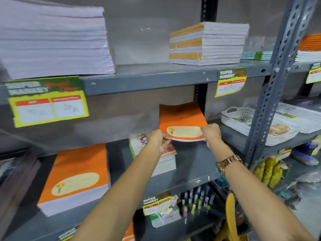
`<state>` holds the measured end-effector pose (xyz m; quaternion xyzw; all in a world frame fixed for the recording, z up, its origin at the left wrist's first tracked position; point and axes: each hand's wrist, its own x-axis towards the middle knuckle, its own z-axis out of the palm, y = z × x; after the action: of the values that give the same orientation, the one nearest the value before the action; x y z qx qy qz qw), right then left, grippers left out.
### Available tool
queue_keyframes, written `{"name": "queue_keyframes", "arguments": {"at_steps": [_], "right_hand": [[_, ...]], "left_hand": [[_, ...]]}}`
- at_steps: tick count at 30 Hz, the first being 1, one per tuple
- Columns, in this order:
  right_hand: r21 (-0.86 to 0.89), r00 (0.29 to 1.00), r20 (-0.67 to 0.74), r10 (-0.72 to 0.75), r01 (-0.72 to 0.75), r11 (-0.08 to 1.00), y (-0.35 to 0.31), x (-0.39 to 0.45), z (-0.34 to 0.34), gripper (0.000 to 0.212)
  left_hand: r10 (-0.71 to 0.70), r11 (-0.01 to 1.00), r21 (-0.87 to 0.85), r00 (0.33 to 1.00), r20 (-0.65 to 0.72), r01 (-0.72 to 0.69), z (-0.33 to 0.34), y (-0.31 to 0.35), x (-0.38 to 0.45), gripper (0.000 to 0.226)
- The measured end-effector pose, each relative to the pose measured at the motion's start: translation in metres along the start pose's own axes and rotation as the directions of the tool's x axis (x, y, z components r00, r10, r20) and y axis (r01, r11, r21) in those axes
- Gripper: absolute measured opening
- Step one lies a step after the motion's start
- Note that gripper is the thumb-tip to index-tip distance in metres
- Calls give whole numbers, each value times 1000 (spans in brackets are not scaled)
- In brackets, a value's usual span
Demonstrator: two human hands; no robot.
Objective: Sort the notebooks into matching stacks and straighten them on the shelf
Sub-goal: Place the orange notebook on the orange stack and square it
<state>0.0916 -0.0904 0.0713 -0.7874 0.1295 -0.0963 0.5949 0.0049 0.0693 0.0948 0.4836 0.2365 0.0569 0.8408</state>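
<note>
Grey shop shelving [173, 181] holds the sorting: both hands lift an orange notebook [180, 119] clear, left hand [157, 140] pinching its near-left corner, right hand [211, 132] closed on the right edge, probably bound for the matching orange stack [76, 174] at eight o'clock, over the floral stack [139, 145].

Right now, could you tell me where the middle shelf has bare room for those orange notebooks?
Bare shelf lies between the floral stack and the upright post, under the held orange notebooks. A narrower gap separates the orange stack from the floral one. The basket crowds the far right.
</note>
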Motion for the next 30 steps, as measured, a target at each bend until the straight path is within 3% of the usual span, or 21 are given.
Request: {"name": "queue_keyframes", "arguments": {"at_steps": [7, 11, 14, 18, 22, 27, 30], "right_hand": [[-40, 972, 228, -56, 67, 997, -22, -72, 92, 12], [-47, 930, 365, -44, 65, 997, -31, -123, 142, 24], [-34, 894, 445, -49, 72, 997, -34, -158, 170, 18], [-29, 870, 492, -43, 66, 997, -31, -194, 200, 8], [-74, 851, 525, 7, 38, 997, -19, -221, 227, 22], [-226, 839, 544, 30, 112, 968, -4, -243, 242, 14], [-308, 855, 519, 0, 187, 933, 0, -247, 244, 18]], "left_hand": [[79, 993, -71, 982, -170, -92, -111, 33, -18, 30], [106, 991, -47, 958, -267, -122, -175, 53, -38, 33], [101, 994, -17, 943, -317, -112, -217, 62, -50, 31], [108, 993, -8, 930, -351, -118, -263, 65, -60, 30], [93, 995, 12, 902, -422, -97, -300, 62, -65, 22], [133, 977, 211, 834, -536, -21, -330, 50, -59, 30], [274, 899, 439, 768, -579, 10, -336, 51, -55, 22]]}}
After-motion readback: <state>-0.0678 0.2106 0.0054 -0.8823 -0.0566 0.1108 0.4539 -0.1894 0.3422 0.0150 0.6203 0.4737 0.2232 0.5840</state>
